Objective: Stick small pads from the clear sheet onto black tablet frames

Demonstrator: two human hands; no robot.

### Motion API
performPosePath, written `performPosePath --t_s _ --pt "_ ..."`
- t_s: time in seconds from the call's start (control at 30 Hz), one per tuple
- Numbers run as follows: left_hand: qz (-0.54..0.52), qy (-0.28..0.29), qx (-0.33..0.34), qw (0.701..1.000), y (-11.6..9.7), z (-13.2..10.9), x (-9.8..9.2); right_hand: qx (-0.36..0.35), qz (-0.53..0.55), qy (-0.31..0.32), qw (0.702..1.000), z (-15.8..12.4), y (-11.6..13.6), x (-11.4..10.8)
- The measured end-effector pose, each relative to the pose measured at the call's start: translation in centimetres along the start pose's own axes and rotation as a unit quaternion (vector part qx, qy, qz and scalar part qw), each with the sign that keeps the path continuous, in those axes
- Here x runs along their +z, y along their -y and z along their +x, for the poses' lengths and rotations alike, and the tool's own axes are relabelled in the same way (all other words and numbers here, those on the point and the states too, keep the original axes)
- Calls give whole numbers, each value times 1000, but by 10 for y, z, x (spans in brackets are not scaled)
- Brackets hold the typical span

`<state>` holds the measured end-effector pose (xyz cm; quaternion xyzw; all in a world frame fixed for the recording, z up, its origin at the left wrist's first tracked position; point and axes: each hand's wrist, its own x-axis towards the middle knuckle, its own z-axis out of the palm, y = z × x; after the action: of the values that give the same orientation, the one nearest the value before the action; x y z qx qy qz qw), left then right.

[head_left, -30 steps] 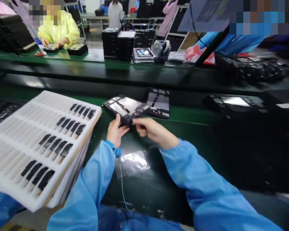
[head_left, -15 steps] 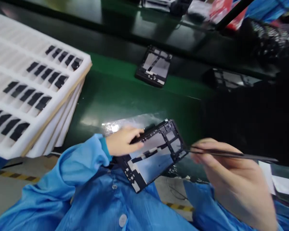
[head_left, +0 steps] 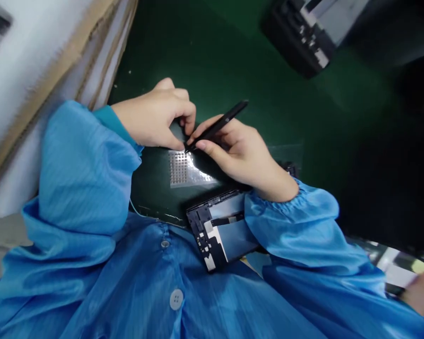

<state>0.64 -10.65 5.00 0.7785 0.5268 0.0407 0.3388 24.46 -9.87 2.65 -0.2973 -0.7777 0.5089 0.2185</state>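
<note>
My right hand (head_left: pixel 238 148) holds black tweezers (head_left: pixel 221 125) in a pen-like grip, tips pointing down at the top edge of a clear sheet (head_left: pixel 178 167) with rows of tiny square pieces. My left hand (head_left: pixel 159 115) is bent over the same edge, its thumb tip on the sheet and its fingers curled. The two hands nearly touch around the tweezer tips, so what is pinched there is too small to make out. Below my right wrist lies an opened phone housing (head_left: pixel 205 226), tilted at the table edge and partly covered by my sleeve.
A stack of white foam trays (head_left: pixel 102 52) stands at the left. Another stack of opened phone housings (head_left: pixel 304 40) sits at the upper right on the green table (head_left: pixel 212 52). Another person's hand (head_left: pixel 422 294) shows at the lower right edge.
My left hand has let go of the phone housing and moved up to the sheet. My right hand has brought the tweezers leftward from the housing to the sheet. The view has shifted closer.
</note>
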Motion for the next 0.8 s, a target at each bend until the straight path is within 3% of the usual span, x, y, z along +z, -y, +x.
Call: performPosePath --t_s 0.2,0.3,0.4,0.53,0.67,0.8 --pt "40 29 -43 998 -14 -1 -4 75 48 -15 996 0 13 -2" --pt "44 34 -49 997 -13 -1 0 89 41 2 995 7 11 -6" --pt "51 23 -43 998 -9 1 3 80 102 -7 992 -1 18 -12" --pt "70 15 -27 997 -4 5 3 110 128 -153 974 -61 49 1" --pt "73 15 -37 997 -6 8 2 144 46 -307 939 -135 61 44" --pt "37 -11 -15 999 -7 5 2 71 17 -337 939 -158 42 73"
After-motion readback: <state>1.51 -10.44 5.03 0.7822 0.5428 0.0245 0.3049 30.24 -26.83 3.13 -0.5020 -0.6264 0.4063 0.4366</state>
